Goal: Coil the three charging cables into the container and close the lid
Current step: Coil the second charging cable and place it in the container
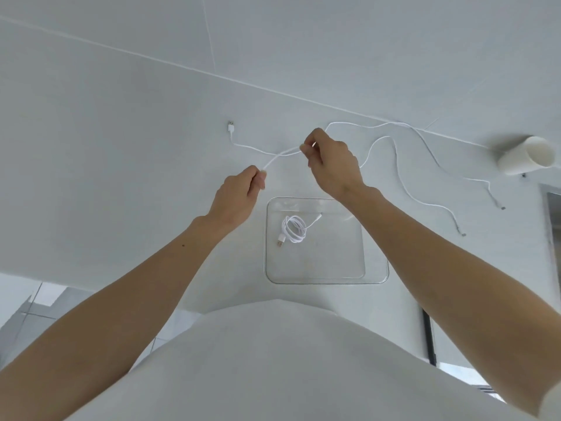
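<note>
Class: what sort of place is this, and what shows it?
Probably an indoor home or office room: white table, tiled floor beyond its edge, paper cup lying on it.

A coiled cable is laid in the container. Loose cables are spread behind it. A cup is set far right.

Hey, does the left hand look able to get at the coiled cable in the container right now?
Probably not yet: the open container leaves the coiled cable uncovered, but the left hand is pinching a loose cable together with the right hand.
</note>
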Demonstrator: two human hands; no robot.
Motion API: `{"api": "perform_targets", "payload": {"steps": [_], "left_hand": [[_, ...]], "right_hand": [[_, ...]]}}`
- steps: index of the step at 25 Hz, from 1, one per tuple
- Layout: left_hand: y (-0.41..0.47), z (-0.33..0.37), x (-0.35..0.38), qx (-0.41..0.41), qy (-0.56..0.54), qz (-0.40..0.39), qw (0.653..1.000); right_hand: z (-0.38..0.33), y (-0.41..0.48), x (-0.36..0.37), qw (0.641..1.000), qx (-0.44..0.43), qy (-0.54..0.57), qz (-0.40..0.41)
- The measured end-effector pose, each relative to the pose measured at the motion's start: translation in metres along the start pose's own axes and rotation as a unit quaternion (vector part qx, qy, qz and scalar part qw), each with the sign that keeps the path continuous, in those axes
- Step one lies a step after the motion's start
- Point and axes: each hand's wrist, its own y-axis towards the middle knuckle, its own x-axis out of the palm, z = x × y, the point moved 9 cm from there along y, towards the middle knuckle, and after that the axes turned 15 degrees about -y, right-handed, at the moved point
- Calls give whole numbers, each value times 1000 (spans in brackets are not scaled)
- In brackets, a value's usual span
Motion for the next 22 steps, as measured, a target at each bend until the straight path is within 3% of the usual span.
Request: {"api": "perform_targets", "payload": {"steps": [7, 10, 14, 22], "left_hand": [[-19, 79, 24, 55, -33, -77, 995], [-32, 111, 36, 56, -104, -140, 983], [-49, 154, 40, 72, -249, -198, 945], [-43, 195, 26, 103, -391, -170, 899]], "right_hand": [[19, -29, -79, 984, 54, 94, 142], [27, -33, -95, 976, 73, 119, 168], [35, -35, -93, 970, 95, 159, 158], [13, -47, -52, 990, 56, 121, 48]]}}
